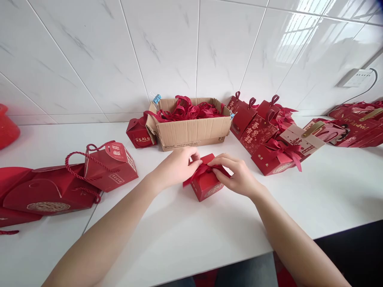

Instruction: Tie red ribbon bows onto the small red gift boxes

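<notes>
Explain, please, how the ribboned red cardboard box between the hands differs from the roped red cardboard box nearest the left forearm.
The ribboned box wears flat ribbon; the roped box, twisted cord. The ribboned box sits between the left hand and right hand; the roped box stands unheld. Both bear pale printing.

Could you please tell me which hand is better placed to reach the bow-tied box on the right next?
Probably the right hand: it is nearer the bow-tied box, while the left hand is on the far side of the middle box. Both hands are at the middle box's ribbon, though.
</notes>
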Demonstrator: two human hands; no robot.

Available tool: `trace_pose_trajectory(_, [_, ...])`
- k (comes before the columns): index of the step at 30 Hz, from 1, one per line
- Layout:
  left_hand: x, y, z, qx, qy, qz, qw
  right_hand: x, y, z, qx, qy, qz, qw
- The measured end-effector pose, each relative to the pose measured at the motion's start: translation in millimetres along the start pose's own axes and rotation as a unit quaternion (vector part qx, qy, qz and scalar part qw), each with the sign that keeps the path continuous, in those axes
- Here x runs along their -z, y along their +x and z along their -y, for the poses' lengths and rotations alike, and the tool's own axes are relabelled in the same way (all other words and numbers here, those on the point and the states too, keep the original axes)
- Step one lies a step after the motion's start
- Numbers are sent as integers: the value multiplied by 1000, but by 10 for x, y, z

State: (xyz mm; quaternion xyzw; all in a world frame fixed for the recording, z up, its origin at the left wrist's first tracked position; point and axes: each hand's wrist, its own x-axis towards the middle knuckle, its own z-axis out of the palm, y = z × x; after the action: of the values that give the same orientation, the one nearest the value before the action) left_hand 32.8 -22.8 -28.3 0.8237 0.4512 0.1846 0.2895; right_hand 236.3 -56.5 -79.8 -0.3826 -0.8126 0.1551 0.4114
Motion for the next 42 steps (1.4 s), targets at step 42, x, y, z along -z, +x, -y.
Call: trace_pose_trajectory(42, [-119,58,66,-33,23,-60,997,-193,28,21,24,-107,-99,989])
